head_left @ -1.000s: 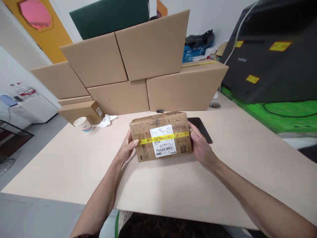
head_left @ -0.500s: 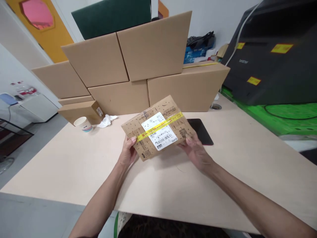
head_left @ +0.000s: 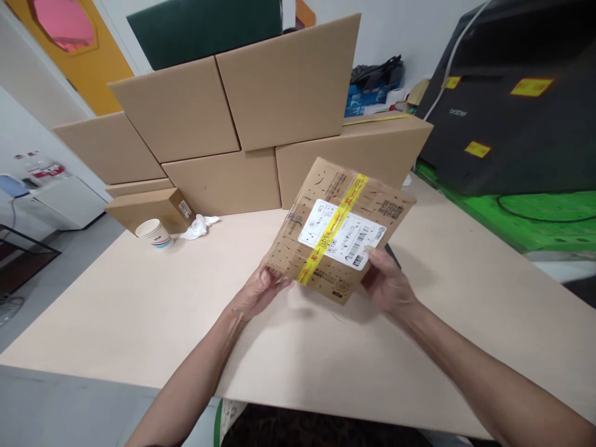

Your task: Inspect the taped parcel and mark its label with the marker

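A flat cardboard box [head_left: 298, 242] with a white shipping label and a strip of yellow tape is held tilted above the table. My left hand [head_left: 261, 288] grips its lower left corner, thumb on the near edge and fingers underneath. At the lower right side, my right hand [head_left: 387, 282] is closed on the box, with the thumb over the label's edge and the other fingers hidden behind. Most of a dark tablet-like slab [head_left: 392, 254] on the table is covered by the box and my right hand.
Large cardboard boxes [head_left: 288, 87] are stacked along the table's back, a green box [head_left: 205, 31] on top. At left stand a paper cup [head_left: 154, 234], a crumpled tissue [head_left: 198, 227] and a small carton [head_left: 144, 208]. A big black printer [head_left: 503, 118] stands on a green surface at right.
The box has turned clockwise and moved up and to the right in my hands. My left hand now holds it at a corner, and my right hand has shifted right. The box covers more of the dark slab.
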`<state>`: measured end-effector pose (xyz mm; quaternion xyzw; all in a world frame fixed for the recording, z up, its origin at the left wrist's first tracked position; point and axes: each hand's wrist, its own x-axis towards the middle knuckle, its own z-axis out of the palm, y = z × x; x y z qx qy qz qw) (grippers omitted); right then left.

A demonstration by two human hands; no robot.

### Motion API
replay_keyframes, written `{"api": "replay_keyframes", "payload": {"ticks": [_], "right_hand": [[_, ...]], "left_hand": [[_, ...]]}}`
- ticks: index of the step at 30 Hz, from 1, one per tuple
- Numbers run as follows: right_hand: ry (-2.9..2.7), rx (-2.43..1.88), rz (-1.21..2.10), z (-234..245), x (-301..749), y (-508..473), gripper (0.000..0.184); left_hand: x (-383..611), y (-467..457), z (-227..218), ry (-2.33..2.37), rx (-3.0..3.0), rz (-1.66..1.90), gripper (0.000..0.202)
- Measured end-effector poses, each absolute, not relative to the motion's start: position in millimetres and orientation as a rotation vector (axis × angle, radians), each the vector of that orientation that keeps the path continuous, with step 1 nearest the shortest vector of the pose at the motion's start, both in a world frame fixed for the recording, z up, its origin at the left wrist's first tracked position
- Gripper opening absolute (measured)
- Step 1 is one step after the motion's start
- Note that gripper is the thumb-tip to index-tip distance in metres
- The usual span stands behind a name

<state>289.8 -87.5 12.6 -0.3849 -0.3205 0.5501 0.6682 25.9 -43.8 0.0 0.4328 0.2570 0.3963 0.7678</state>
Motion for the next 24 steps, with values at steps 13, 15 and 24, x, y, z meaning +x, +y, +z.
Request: {"api": "replay_keyframes", "payload": {"ticks": [13, 15, 24], "right_hand": [[-0.904, -1.074, 1.422, 16.9, 303.1, -81.0, 0.073], [-0.915, -1.052, 1.438, 15.0, 302.6, -80.9, 0.076], [-0.897, -0.931, 1.519, 20.8, 308.6, -82.2, 0.063]], "left_hand": [[26.5, -40.8, 12.9, 0.672, 1.035, 0.881, 0.077], [27.2, -40.9, 11.3, 0.657, 1.027, 0.884, 0.07], [26.5, -42.0, 7.6, 0.7, 0.927, 0.93, 0.081]]}}
